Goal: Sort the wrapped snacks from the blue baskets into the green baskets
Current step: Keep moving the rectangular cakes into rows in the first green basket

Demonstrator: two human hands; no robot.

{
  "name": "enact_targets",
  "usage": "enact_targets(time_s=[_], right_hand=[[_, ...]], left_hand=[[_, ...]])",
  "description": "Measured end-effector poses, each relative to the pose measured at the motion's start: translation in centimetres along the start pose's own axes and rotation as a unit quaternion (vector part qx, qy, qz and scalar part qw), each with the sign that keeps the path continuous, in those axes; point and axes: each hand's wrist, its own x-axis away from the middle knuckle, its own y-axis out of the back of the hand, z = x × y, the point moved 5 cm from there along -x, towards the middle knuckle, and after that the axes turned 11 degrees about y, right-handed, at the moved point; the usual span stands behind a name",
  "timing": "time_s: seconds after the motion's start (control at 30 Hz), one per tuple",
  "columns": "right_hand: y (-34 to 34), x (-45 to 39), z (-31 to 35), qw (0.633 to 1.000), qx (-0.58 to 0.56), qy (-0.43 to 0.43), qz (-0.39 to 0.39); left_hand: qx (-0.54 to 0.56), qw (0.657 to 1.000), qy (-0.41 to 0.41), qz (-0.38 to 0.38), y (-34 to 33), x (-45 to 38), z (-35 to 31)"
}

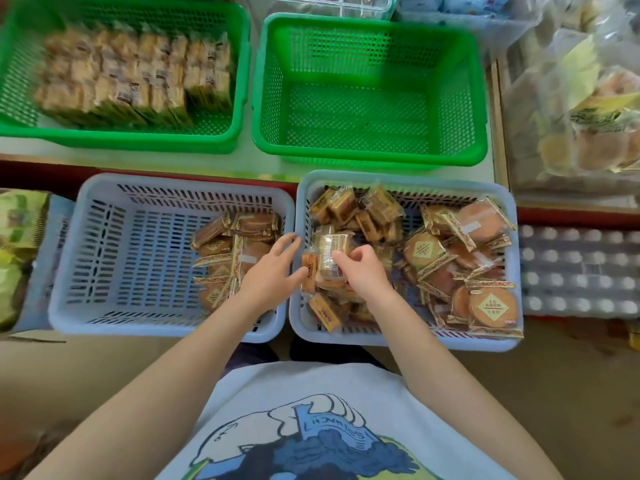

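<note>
Two blue baskets stand side by side in front of me. The left blue basket (104,271) has several wrapped round cakes (228,258) along its right side. The right blue basket (512,258) holds small square wrapped snacks (356,209) on the left and wrapped round cakes (450,258) on the right. Over its left part, my right hand (360,271) grips a stack of small square snacks (329,254). My left hand (273,271), fingers spread, presses the stack's left end. Behind, the left green basket (239,81) is packed with rows of square snacks (135,74). The right green basket (367,98) is empty.
Clear bags of wrapped buns (581,109) lie stacked at the right. A shrink-wrapped pack of bottles (578,268) stands right of the blue baskets. Green packets (17,244) lie at the far left. A clear bin (318,3) stands behind the green baskets.
</note>
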Motion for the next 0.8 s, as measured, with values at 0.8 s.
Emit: enact_targets(time_s=[0.8], right_hand=[[-13.5,0.3,21.5,0.964,-0.203,0.13,0.109]], left_hand=[[0.62,0.783,0.021,-0.051,20.5,0.0,7.6]])
